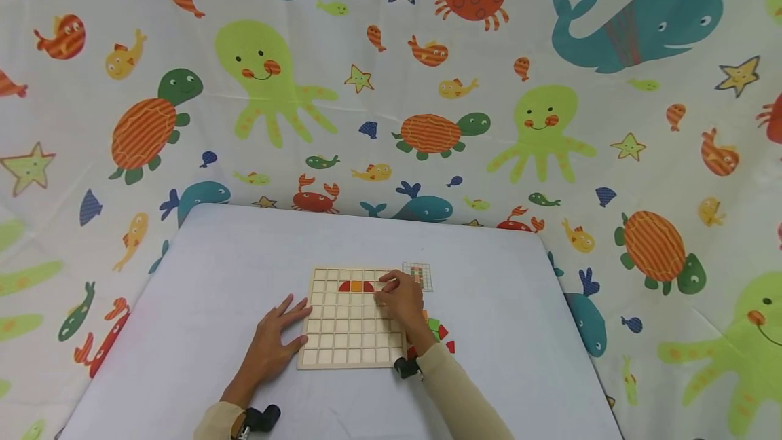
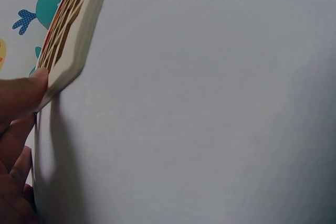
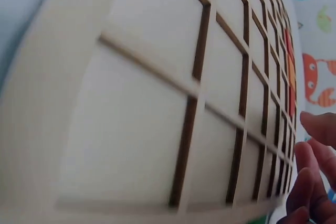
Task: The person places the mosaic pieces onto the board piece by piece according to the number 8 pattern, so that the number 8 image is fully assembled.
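A wooden grid board [image 1: 352,341] lies on the table, with an orange square tile [image 1: 356,286] between two red curved-edge tiles [image 1: 345,286] in its second row from the far side. My left hand [image 1: 276,341] has its fingers spread at the board's left edge; in the left wrist view its thumb [image 2: 23,95] touches the rim. Over the board's far right part is my right hand [image 1: 403,301], its fingers bent. The right wrist view shows a gap between thumb and fingers [image 3: 307,166], and no tile is visible there.
A small pattern card [image 1: 424,278] lies beyond the board's right corner. Loose green tiles [image 1: 434,325] and red tiles [image 1: 450,346] lie right of the board, partly behind the right forearm. A sea-animal cloth [image 1: 391,87] hangs behind the white table [image 1: 244,257].
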Demonstrator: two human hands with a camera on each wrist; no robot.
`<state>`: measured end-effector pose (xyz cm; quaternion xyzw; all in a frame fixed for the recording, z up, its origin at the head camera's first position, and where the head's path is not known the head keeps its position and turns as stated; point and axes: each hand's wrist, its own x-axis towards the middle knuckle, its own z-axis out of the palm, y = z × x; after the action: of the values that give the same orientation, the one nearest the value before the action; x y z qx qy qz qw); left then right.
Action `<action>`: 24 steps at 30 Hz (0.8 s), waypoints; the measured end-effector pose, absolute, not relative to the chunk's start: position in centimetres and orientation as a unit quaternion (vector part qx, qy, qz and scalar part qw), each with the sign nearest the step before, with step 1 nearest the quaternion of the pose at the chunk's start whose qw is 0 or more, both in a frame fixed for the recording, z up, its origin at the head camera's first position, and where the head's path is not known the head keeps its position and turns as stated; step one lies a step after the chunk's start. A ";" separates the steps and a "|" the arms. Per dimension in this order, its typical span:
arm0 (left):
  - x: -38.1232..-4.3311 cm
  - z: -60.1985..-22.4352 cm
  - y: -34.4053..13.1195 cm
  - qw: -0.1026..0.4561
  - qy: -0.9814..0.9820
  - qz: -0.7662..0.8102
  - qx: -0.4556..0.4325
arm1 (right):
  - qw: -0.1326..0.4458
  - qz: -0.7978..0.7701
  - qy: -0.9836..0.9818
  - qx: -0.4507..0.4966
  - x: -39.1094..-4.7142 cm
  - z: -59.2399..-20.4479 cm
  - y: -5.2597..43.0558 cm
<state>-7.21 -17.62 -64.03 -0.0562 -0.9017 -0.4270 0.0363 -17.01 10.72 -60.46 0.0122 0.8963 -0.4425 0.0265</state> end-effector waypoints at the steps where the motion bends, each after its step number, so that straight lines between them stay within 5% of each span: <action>1: -7.2 -64.1 -17.6 0.038 -0.902 -0.427 -0.057 | 0.026 -0.446 0.895 0.013 -17.0 -60.4 11.2; 14: -7.3 -64.1 -17.8 0.031 -0.903 -0.426 -0.055 | 0.028 -0.444 0.894 0.056 -15.7 -59.9 17.9; 24: -7.2 -64.1 -17.7 0.036 -0.901 -0.427 -0.061 | 0.074 -0.410 0.908 0.054 -15.3 -60.7 18.6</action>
<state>-7.22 -17.74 -64.08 -0.0608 -0.9013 -0.4274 0.0358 -15.30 18.64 -60.69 0.0539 0.9076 -0.4097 0.0742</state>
